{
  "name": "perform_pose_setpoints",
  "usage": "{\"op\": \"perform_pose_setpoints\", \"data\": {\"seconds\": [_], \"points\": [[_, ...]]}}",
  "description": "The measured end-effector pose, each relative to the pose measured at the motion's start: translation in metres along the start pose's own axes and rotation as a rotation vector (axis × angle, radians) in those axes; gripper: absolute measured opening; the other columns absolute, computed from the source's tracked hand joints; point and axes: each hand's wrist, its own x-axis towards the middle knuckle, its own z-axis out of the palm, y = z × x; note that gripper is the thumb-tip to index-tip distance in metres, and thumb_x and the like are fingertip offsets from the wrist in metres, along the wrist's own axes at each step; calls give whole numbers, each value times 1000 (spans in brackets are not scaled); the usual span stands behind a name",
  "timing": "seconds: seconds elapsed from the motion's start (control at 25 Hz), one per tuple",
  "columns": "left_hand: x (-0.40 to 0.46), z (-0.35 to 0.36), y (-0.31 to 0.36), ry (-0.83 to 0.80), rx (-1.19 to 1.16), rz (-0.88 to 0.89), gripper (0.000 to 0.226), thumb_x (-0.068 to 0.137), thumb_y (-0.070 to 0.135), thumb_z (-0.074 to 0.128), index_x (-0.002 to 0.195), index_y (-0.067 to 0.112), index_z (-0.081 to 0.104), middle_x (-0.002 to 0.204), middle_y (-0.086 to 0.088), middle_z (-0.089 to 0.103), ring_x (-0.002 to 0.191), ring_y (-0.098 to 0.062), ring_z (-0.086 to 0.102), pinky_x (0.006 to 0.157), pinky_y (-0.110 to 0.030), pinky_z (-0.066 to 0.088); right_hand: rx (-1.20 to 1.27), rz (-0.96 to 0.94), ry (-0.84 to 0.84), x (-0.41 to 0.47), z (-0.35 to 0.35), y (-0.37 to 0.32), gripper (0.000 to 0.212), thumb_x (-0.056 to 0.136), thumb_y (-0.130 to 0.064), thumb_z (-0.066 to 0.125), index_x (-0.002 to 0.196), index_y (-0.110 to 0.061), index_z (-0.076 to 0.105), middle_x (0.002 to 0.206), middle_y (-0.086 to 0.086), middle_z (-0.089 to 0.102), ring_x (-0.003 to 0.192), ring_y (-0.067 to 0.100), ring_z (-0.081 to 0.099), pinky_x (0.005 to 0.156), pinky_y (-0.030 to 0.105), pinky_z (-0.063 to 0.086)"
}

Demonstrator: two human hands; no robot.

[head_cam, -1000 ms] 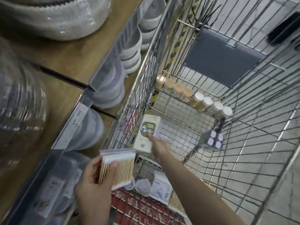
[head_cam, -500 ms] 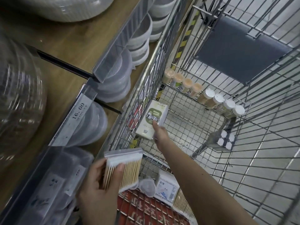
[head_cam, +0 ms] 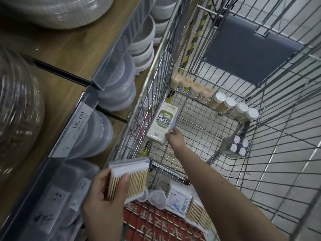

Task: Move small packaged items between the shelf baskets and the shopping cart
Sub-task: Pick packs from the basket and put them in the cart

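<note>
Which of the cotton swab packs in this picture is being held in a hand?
The cotton swab pack gripped by the left hand beside the shelf. The other swab pack lies loose in the cart's front compartment, untouched.

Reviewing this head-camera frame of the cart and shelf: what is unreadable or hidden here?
- Right hand: its fingers are behind the white and green pack, so the grip is unclear.
- The pack's small print: too small.
- Shelf bin packets, lower left: blurred behind clear plastic.
- Cotton swab pack in the left hand: no label visible.
- Red board under the cart wire: cut off by the bottom edge.
</note>
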Motion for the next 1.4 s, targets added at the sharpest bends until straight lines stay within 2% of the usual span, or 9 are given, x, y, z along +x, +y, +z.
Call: {"op": "perform_pose_setpoints", "data": {"seconds": [0.16, 0.28, 0.52, 0.6, 0.76, 0.88, 1.0, 1.2, 1.4], "points": [[-3, -1, -2, -8, -21, -55, 26, 64, 60, 74, 85, 53, 60, 87, 14, 73, 86, -18, 69, 71, -42, 58, -107, -13, -137, -12, -7, -8, 47, 94, 0, 46, 139, -5, 35, 136, 14, 51, 124, 31, 50, 91, 35, 43], [-7, -2, 8, -98, -31, -101, 17, 73, 40, 69, 87, 46, 61, 97, 5, 71, 92, -21, 68, 77, -42, 56, -232, -11, -81, -35, -35, -9, 47, 96, -10, 47, 141, -2, 37, 140, 16, 47, 119, 28, 49, 98, 39, 40], [-36, 34, 26, -477, -3, -202, 22, 86, 8, 63, 91, 29, 58, 93, 10, 67, 82, -5, 63, 53, -12, 51, -106, -86, -218, -157, -100, 14, 31, 99, -32, 43, 123, -17, 57, 107, -2, 66, 94, 11, 63, 82, 22, 52], [-52, 55, 22, -617, 14, -262, 21, 88, 6, 61, 92, 27, 57, 94, 9, 67, 82, -5, 64, 56, -14, 52, -45, -42, -154, -187, -106, 43, 31, 97, -34, 45, 121, -17, 57, 104, 1, 66, 92, 13, 64, 73, 20, 54], [-80, 92, -11, -763, 118, -375, 18, 90, 7, 58, 104, 19, 58, 102, 8, 63, 91, -10, 61, 63, -10, 45, 108, 100, 210, -205, -108, 98, 32, 94, -24, 56, 122, -7, 53, 104, 7, 63, 89, 19, 63, 72, 28, 54], [-92, 114, -53, -801, 282, -468, 26, 89, 7, 61, 115, 7, 61, 117, -6, 64, 102, -21, 58, 83, -26, 49, 94, 208, 332, -207, -109, 118, 15, 95, -6, 50, 109, -9, 48, 81, -2, 54, 70, 12, 55, 53, 19, 40], [-98, 135, -88, -796, 444, -514, 41, 84, 7, 68, 124, 1, 59, 124, -13, 62, 110, -25, 59, 99, -35, 45, 70, 300, 373, -202, -107, 138, 21, 93, -1, 43, 112, -9, 50, 91, 3, 55, 75, 16, 56, 48, 18, 34], [-101, 165, -112, -679, 599, -513, 26, 81, 3, 65, 105, 11, 71, 109, -8, 70, 102, -26, 63, 92, -32, 50, 98, 335, 429, -173, -102, 160, 25, 87, 1, 43, 103, -10, 59, 98, 9, 66, 85, 24, 62, 69, 29, 51], [-108, 166, -118, -704, 665, -472, 21, 83, 3, 63, 100, 12, 72, 107, -8, 70, 101, -26, 63, 88, -29, 47, 55, 275, 389, -165, -106, 165, 33, 87, 4, 42, 110, -10, 62, 103, 8, 67, 86, 22, 61, 54, 19, 40]]}}
